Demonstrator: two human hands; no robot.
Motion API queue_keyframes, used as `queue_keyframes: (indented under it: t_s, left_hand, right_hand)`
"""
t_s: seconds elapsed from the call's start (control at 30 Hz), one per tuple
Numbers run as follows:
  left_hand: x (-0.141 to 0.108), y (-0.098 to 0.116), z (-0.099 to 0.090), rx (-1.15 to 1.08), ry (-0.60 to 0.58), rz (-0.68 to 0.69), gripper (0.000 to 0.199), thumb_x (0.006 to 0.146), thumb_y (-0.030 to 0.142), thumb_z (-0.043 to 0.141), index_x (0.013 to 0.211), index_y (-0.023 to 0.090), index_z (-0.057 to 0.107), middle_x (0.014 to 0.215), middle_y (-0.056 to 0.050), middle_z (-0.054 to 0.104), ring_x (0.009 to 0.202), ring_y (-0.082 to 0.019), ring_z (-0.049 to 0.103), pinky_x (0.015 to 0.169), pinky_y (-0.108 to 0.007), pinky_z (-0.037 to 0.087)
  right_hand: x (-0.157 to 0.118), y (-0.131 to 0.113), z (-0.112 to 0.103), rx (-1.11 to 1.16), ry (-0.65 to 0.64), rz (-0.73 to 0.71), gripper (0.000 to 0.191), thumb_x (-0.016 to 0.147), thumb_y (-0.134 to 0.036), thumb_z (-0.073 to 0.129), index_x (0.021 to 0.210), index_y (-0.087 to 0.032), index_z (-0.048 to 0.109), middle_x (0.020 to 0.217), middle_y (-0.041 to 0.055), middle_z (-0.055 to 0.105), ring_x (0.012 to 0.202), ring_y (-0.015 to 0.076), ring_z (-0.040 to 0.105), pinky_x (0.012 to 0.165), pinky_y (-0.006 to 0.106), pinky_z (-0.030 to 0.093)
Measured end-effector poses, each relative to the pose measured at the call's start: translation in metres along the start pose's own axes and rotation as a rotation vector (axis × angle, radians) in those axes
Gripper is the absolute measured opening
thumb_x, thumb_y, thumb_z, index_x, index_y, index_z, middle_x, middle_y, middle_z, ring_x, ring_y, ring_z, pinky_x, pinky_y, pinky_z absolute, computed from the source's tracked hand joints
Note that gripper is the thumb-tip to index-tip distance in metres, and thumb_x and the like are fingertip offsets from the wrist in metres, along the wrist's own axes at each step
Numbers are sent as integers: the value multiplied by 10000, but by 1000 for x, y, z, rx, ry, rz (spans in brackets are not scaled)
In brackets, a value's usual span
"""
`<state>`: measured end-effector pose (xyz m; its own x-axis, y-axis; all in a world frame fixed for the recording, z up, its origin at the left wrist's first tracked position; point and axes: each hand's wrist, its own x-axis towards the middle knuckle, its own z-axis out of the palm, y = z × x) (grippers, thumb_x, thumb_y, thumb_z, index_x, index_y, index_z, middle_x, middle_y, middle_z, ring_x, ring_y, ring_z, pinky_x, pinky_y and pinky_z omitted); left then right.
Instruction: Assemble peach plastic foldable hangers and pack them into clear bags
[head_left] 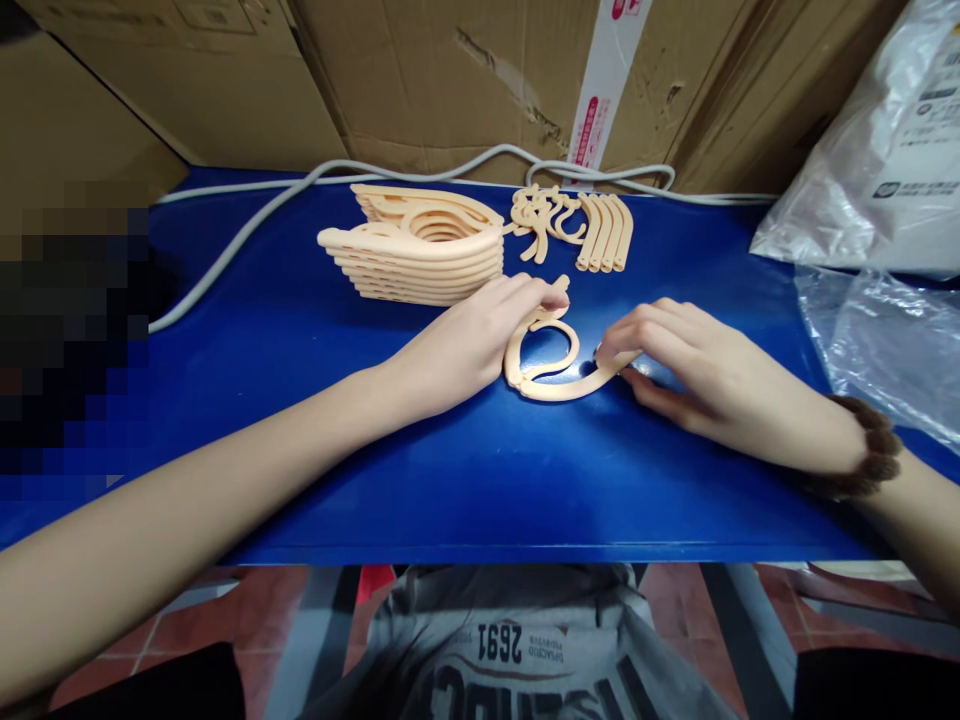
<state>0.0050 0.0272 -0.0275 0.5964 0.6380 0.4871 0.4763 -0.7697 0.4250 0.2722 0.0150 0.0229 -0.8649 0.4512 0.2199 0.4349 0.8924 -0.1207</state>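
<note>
A beige plastic folding hanger (553, 391) with a curved hook lies low over the blue table, between my hands. My left hand (480, 335) is closed on its upper left arm, with the thumb side near the end of that arm. The fingers of my right hand (694, 370) pinch the tip of the other arm, which curves out to the right. Just beyond my left hand stands a stack of similar beige hangers (420, 265). Behind the held piece are a small heap of loose hooks (544, 215) and several short bent arm pieces (604, 235) laid side by side.
A grey-white cable (255, 245) runs along the back of the blue table (450, 490). Cardboard boxes (420, 85) rise behind it. Clear plastic bags (862, 190) take up the right side. A blurred-out patch covers the far left.
</note>
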Motion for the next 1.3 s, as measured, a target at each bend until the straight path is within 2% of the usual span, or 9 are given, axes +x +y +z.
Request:
queue_keyframes:
  t_s: [0.13,0.27,0.53,0.77,0.9,1.03,1.1,1.2,1.3]
  left_hand:
    - [0,1,-2,5,-28,-22,342,1005,48,406,1287,150,571,1268,-95,667,1185,-196,621,1037,-351,508]
    - [0,3,-2,8,-39,-40,347,1000,44,405,1285,155,569,1284,-97,657,1202,-202,613,1049,-367,501]
    - [0,5,-3,15,-44,-23,335,998,35,421,1284,129,569,1278,-100,651,1196,-197,603,1044,-332,487]
    - [2,7,-5,23,-61,-43,361,1002,61,432,1338,140,536,1307,-103,629,1236,-205,584,1081,-352,465]
    - [2,6,-5,25,-82,-19,406,978,46,435,1366,134,514,1360,-124,600,1280,-229,553,1126,-395,436]
    - [1,6,-7,1,-96,25,464,936,51,462,1386,160,494,1378,-132,588,1286,-247,541,1140,-436,426]
    - [1,7,-8,-17,-96,37,478,925,109,521,1396,178,484,1399,-138,578,1315,-261,527,1156,-458,413]
    - [0,9,-7,-32,-112,24,538,906,256,628,1413,168,471,1449,-167,554,1383,-297,492,1186,-490,394]
    - [-3,10,-5,-38,-156,1,680,891,385,690,1469,141,427,1537,-198,488,1458,-328,431,1210,-509,375]
  right_hand:
    - [1,2,-1,-25,25,100,221,990,-213,490,1185,-204,593,1139,116,693,987,288,633,837,424,461]
    - [0,5,1,-67,54,167,214,997,-263,502,1174,-207,609,1059,100,702,922,274,640,801,397,451]
    - [-1,7,6,-60,79,186,291,981,-249,518,1244,-144,585,948,80,716,852,249,661,788,377,428]
    - [1,6,4,-31,33,202,237,1002,-262,467,1191,-184,587,974,85,710,860,249,657,797,392,439]
    - [1,5,2,-33,2,207,308,1040,-392,446,1199,-175,596,1096,130,714,959,287,658,840,425,440]
    - [-1,5,3,-27,-31,206,688,928,-719,534,1307,-146,567,1277,187,671,1087,359,640,912,497,448]
    - [-1,5,5,13,-33,187,853,850,-788,587,1373,-117,530,1344,215,636,1156,383,623,955,530,457]
    - [-1,7,9,78,-58,110,869,871,-710,632,1482,-120,446,1477,222,556,1328,392,544,1070,576,425]
    - [-1,7,11,113,-138,53,770,952,-559,600,1563,-160,354,1626,193,411,1509,382,364,1191,650,286]
